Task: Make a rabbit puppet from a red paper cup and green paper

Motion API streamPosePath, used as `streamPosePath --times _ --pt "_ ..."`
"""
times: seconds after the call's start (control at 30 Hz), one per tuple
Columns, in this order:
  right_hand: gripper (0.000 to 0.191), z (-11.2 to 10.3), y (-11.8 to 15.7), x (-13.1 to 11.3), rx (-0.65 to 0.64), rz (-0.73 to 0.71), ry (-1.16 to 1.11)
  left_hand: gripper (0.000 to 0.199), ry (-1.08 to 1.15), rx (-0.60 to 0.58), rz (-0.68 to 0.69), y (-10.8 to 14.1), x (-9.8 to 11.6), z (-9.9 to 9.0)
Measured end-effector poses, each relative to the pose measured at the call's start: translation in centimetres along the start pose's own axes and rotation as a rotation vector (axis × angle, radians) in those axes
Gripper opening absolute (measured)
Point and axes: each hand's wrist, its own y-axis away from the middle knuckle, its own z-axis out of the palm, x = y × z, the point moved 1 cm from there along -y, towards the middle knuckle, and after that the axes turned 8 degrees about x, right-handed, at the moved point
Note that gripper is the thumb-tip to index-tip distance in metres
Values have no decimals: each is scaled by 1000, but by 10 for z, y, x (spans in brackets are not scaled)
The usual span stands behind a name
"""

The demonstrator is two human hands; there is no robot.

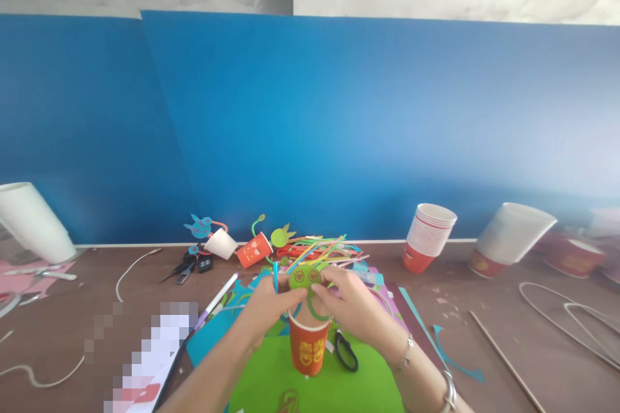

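Observation:
Both my hands are raised over a red paper cup with gold print, which stands upright on a green sheet. Between my fingers is a green paper cutout with two round eyes. My left hand pinches its left side, thumb in front. On the right edge, my right hand closes with thumb and fingers. A green curved strip hangs below the cutout, at the cup's mouth; whether it is attached is unclear. A narrow blue piece rises by my left fingers.
Black-handled scissors lie right of the cup. Behind are colourful pipe cleaners or strips and decorated cups. Stacked cups stand back right. A white marker lies left, a thin stick right. A blue panel borders the table.

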Motion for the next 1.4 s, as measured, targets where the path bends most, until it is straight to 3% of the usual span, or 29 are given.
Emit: streamPosePath --times 0.47,0.67,0.93,1.17,1.4 --pt "27 15 0 8 103 61 -190 28 -19 25 194 -2 -3 2" --pt "22 15 0 8 90 64 -192 27 -29 36 175 -2 -3 3" --pt "18 19 -5 17 56 97 -241 19 -187 59 166 -8 -5 -10" --pt "9 17 -3 15 -40 112 -265 10 -276 57 348 -4 1 -7" --pt "7 12 -2 7 18 17 -205 8 -409 161 443 3 1 -1"
